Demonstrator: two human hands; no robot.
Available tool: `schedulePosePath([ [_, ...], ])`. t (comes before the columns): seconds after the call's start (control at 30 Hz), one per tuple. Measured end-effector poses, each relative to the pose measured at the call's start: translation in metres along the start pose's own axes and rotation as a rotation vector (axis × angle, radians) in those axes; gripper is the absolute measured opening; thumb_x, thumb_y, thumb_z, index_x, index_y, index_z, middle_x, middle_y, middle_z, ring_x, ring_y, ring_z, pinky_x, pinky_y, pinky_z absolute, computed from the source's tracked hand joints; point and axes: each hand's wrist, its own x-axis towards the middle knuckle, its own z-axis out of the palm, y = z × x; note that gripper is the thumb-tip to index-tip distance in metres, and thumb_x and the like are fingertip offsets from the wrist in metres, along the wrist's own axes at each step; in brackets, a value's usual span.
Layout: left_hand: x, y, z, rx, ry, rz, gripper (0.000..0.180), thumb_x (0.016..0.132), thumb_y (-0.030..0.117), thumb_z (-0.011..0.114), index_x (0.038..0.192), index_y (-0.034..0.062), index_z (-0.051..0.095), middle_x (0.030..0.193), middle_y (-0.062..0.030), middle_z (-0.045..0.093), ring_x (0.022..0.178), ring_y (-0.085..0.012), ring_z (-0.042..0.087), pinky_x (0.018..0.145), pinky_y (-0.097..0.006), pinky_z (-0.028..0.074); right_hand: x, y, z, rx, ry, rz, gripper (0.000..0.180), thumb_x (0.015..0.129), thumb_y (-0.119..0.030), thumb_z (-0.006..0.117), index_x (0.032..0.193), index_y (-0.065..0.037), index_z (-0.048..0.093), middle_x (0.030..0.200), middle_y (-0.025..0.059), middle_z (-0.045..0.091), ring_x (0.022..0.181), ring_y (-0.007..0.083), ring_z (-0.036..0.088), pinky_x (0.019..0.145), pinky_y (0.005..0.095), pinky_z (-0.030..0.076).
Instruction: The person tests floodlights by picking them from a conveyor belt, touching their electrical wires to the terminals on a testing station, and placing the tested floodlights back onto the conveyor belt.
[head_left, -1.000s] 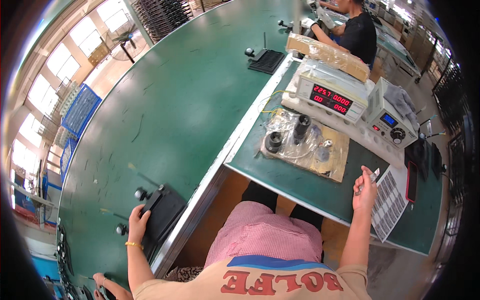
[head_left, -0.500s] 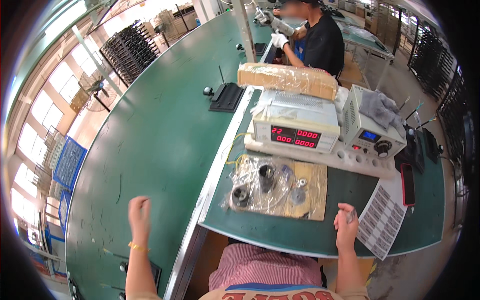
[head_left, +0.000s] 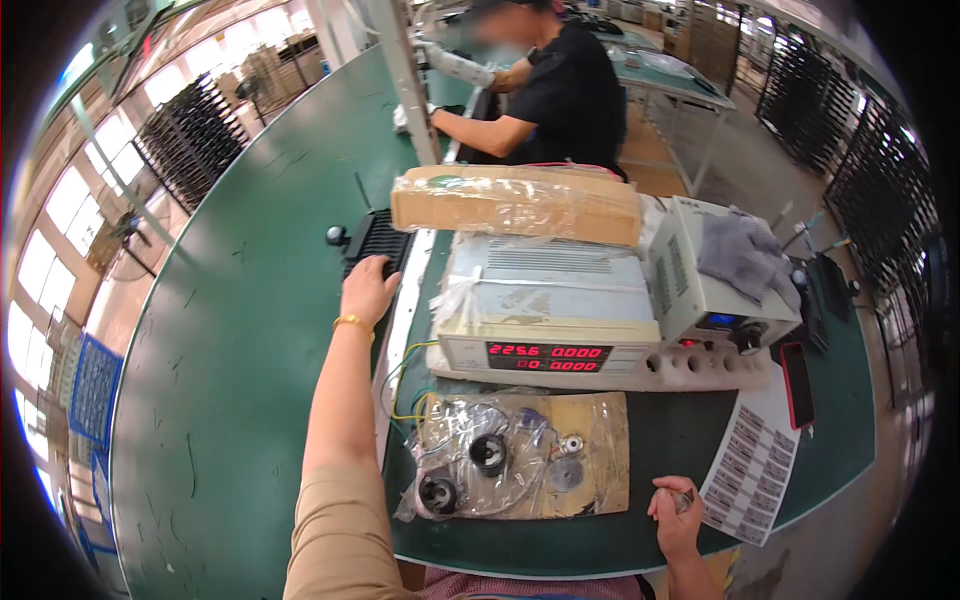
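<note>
My left hand point(head_left: 370, 288) is stretched far out over the left side of the bench, its fingers bent together at the near edge of a black finned housing point(head_left: 385, 237). A ball-shaped part point(head_left: 337, 235) and a thin upright rod sit at that housing. My right hand point(head_left: 677, 522) rests near the front edge of the table, closed around a small greyish object point(head_left: 684, 499) whose kind I cannot make out. Between my arms lies a board point(head_left: 606, 470) partly wrapped in clear film, with black round sockets point(head_left: 488, 454) and wires on it.
A meter with red digits point(head_left: 548, 356) stands behind the board, a taped carton point(head_left: 515, 205) on top. Beside it is a power unit point(head_left: 722, 290) with a grey cloth point(head_left: 750, 255). A label sheet point(head_left: 752, 462) and phone point(head_left: 797, 386) lie right. A co-worker point(head_left: 570, 90) sits beyond.
My left hand has swung forward and right to the black finned housing. My right hand stays closed near the table edge. The view has shifted, and the meter's digits have changed.
</note>
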Motion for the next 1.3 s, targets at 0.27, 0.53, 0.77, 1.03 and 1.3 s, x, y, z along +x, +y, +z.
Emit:
schedulePosePath([
  [0.27, -0.128, -0.008, -0.062, -0.114, 0.060, -0.034, 0.017, 0.085, 0.024, 0.061, 0.092, 0.0084, 0.060, 0.096, -0.0083, 0.059, 0.092, -0.0304, 0.054, 0.081, -0.042, 0.041, -0.001, -0.005, -0.003, -0.026, -0.041, -0.091, 0.012, 0.090, -0.005, 0.053, 0.098, 0.000, 0.061, 0.068, 0.0025, 0.055, 0.061, 0.0071, 0.052, 0.057, 0.0223, 0.042],
  [0.53, -0.345, -0.003, -0.177, -0.308, -0.015, -0.276, 0.010, 0.085, 0.009, 0.059, 0.081, 0.0001, 0.057, 0.083, -0.0128, 0.056, 0.079, -0.0283, 0.053, 0.073, -0.036, 0.043, -0.001, 0.002, -0.005, -0.095, -0.092, -0.175, 0.013, 0.092, -0.011, 0.054, 0.098, -0.002, 0.061, 0.068, 0.0018, 0.056, 0.061, 0.0070, 0.052, 0.056, 0.0228, 0.042],
  [0.77, -0.406, 0.002, -0.222, -0.265, 0.172, -0.658, 0.046, 0.082, 0.034, 0.070, 0.104, -0.0054, 0.061, 0.100, -0.0229, 0.063, 0.089, -0.0349, 0.060, 0.082, -0.041, 0.047, -0.003, 0.007, 0.000, -0.180, -0.116, -0.265, 0.014, 0.091, -0.012, 0.054, 0.099, -0.002, 0.060, 0.073, 0.0035, 0.059, 0.064, 0.0100, 0.057, 0.060, 0.0251, 0.046],
  [1.03, -0.385, -0.016, -0.212, -0.146, 0.003, -0.532, 0.048, 0.086, 0.035, 0.066, 0.103, -0.0095, 0.060, 0.100, -0.0261, 0.062, 0.091, -0.0374, 0.059, 0.083, -0.041, 0.046, -0.003, 0.014, 0.000, -0.237, -0.083, -0.330, 0.017, 0.089, -0.016, 0.057, 0.097, -0.002, 0.059, 0.077, 0.0118, 0.061, 0.066, 0.0232, 0.058, 0.064, 0.0321, 0.046],
  [1.3, -0.394, 0.004, -0.218, -0.225, 0.288, -0.497, 0.040, 0.085, 0.026, 0.067, 0.105, -0.0085, 0.060, 0.100, -0.0235, 0.063, 0.091, -0.0326, 0.059, 0.084, -0.038, 0.046, -0.004, 0.019, -0.003, -0.245, -0.102, -0.344, 0.016, 0.089, -0.016, 0.058, 0.097, -0.002, 0.059, 0.075, 0.0115, 0.061, 0.062, 0.0199, 0.055, 0.062, 0.0315, 0.046],
])
